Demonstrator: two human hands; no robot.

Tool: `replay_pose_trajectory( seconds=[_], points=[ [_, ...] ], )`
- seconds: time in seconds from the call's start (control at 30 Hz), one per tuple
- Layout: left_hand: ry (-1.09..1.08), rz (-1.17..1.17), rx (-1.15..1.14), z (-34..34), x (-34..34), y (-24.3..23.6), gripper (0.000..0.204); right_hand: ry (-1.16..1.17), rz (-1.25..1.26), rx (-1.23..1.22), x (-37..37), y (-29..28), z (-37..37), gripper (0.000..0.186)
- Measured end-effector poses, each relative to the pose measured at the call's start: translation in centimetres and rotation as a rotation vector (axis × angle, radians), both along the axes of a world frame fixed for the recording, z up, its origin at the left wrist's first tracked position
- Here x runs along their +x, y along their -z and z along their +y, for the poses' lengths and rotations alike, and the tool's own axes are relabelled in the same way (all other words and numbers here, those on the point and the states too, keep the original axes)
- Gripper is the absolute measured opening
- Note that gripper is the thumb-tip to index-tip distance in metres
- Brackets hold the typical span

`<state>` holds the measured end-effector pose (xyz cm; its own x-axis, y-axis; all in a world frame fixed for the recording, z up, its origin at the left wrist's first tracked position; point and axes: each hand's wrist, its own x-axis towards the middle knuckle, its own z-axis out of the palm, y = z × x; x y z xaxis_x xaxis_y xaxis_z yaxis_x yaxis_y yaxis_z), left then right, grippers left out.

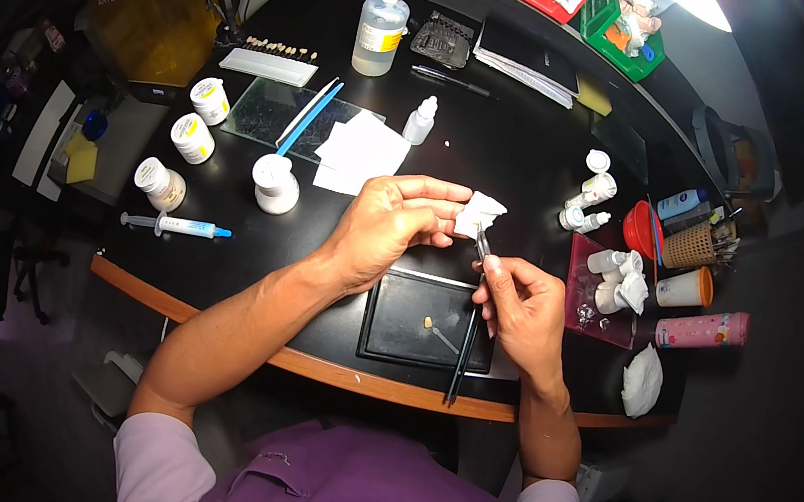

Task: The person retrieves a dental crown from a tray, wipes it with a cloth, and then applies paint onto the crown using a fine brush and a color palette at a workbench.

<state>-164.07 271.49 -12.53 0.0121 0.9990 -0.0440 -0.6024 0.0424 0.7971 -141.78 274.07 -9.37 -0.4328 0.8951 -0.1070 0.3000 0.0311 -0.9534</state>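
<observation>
My left hand [396, 218] holds a crumpled white tissue [475, 210] at its fingertips, over the middle of the desk. My right hand [515, 307] grips slim dark-handled tools [458, 371], perhaps brushes, with a tip touching the tissue and the handles pointing down toward me. Under the handles lies a black tray [393, 330] holding a small tooth-coloured piece [428, 322] on a thin pin or stick. Behind my left hand are white paper sheets [359, 150] and a small white dropper bottle [420, 123].
A glass slab [248, 117] with sticks, white jars [193, 137], a syringe [174, 226] and a tall bottle [375, 42] sit left and back. At right are small bottles [596, 185], a pink tray [584, 324], a pink tumbler [700, 330] and white wadding [642, 381]. The wooden front edge [165, 302] curves nearby.
</observation>
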Motion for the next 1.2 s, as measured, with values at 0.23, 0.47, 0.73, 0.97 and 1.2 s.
replay_pose_trajectory(
  seconds=[0.23, 0.47, 0.73, 0.97, 1.2],
  points=[
    [-0.123, 0.264, 0.109, 0.1, 1.2, 0.3, 0.031, 0.013, -0.014, 0.085, -0.2, 0.5, -0.1, 0.026],
    [-0.209, 0.348, 0.182, 0.0, 1.5, 0.8, 0.019, -0.005, -0.039, 0.093, -0.3, 0.4, -0.4, 0.026],
    [-0.164, 0.350, 0.155, -0.3, 1.4, 0.0, 0.022, -0.014, 0.006, -0.001, -0.2, -0.2, -0.2, 0.029],
    [-0.130, 0.280, 0.163, -0.3, 1.3, 0.0, 0.026, -0.106, 0.156, -0.278, 0.5, -0.7, 0.5, 0.035],
    [-0.163, 0.271, 0.116, -0.3, 1.3, -0.1, 0.028, -0.204, 0.356, -0.604, 1.7, -0.4, 1.7, 0.038]
  ],
)
